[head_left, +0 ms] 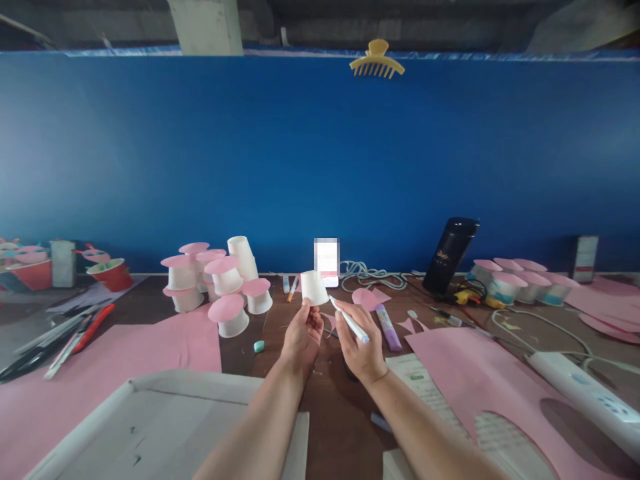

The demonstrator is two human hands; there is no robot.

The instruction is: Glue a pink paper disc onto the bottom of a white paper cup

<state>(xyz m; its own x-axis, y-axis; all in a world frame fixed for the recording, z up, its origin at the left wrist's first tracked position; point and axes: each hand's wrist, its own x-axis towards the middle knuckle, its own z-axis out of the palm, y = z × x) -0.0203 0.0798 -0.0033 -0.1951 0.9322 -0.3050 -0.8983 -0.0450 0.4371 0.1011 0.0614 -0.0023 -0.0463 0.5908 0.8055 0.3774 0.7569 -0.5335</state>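
My left hand (304,333) is closed on a white paper cup (314,289), held upside down above the brown table (265,363). In my right hand (361,343) is a white marker pen (353,322), its tip close to the cup's rim; I cannot tell whether it touches. To the left stand several upturned white cups topped with pink paper discs, one of them a cup (233,325) near my left hand. A stack of plain white cups (243,257) rises behind them. A purple glue stick (389,328) lies right of my right hand.
Pink paper sheets (165,340) lie at left and right. A white tray (200,387) is at front left, a power strip (590,387) at front right. Scissors and cutters, a black bottle (450,257), coiled cable (375,277) and more disc-topped cups (507,288) are around. A blue wall (300,153) stands behind.
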